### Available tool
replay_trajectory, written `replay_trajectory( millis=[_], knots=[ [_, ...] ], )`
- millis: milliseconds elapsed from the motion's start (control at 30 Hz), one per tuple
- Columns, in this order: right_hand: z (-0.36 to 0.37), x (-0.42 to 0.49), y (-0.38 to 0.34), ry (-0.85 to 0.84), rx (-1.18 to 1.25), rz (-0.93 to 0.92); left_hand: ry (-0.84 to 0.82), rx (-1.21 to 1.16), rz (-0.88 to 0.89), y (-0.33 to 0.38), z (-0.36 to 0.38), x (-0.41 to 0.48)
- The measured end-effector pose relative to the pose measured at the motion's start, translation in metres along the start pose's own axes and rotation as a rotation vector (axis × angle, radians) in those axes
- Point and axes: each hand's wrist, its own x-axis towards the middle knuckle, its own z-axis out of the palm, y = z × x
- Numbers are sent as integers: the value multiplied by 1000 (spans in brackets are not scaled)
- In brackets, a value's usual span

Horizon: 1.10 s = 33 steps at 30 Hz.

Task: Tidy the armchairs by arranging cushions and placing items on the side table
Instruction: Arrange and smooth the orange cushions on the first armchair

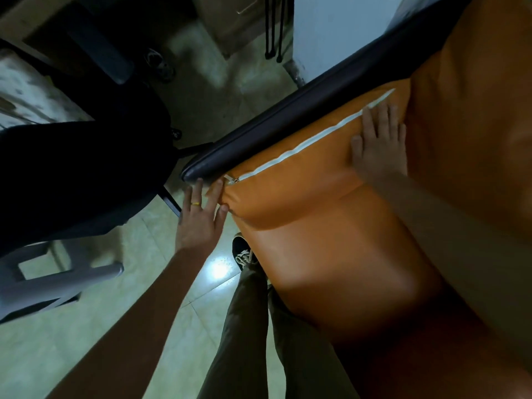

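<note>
An orange leather cushion (299,180) with a white zip along its upper edge lies on the orange armchair seat (339,277), against the dark padded armrest (288,119). My left hand (201,217) has straight fingers touching the cushion's left corner by the zip pull. Flat on the cushion's far right end, next to the orange backrest (475,125), presses my right hand (380,145) with its fingers spread.
A black office chair (72,174) stands close on the left over a grey base (57,283). Tiled floor (86,341) runs below. My legs and a black shoe (244,251) are at the seat's front edge. A cardboard box (230,21) sits far back.
</note>
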Motion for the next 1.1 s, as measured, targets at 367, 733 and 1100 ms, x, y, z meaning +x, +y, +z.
replay_trajectory(
  millis=[367,733,1100],
  knots=[
    [53,-101,-11,-30,64,-274,131,369,850,97,41,7],
    [85,-70,18,110,161,-58,142,751,1134,50,59,43],
    [74,-227,52,-97,366,506,-403,621,976,84,57,-27]
  ],
)
